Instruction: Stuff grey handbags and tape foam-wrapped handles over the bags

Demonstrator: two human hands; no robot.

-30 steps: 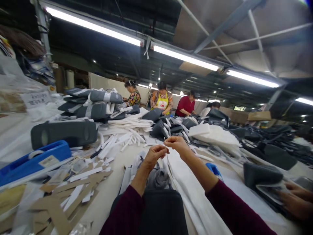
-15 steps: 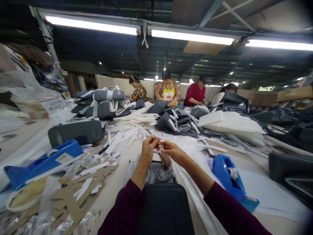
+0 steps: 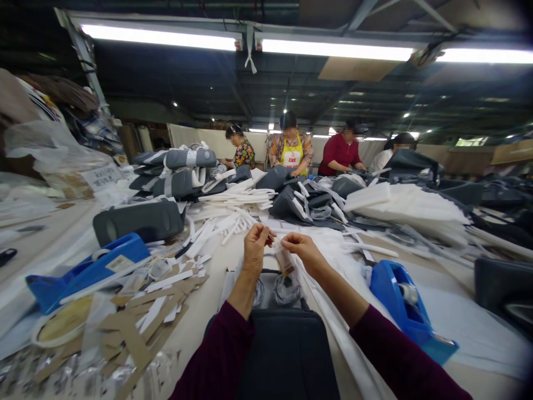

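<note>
My left hand (image 3: 255, 250) is pinched closed in front of me, with a thin strip at its fingertips too small to name. Just to its right, my right hand (image 3: 305, 253) has thumb and forefinger closed on the top of a small clear packet (image 3: 284, 261), which hangs down with something brownish inside. Below both hands lies a dark padded bag (image 3: 287, 355), its far part grey inside. Two plastic-wrapped grey bundles rest in that part; the right bundle (image 3: 287, 291) shows best, while my left wrist partly covers the other.
Blue tape dispensers stand left (image 3: 89, 272) and right (image 3: 410, 305). Cardboard and white strips (image 3: 154, 300) litter the left side. Dark bags (image 3: 139, 222) and white foam sheets (image 3: 408, 208) pile up beyond. Several co-workers, one in a yellow apron (image 3: 291, 153), work across the table.
My hands have drawn slightly apart, and more of the small clear packet shows between them. The view has shifted, so the surroundings sit a little further right.
</note>
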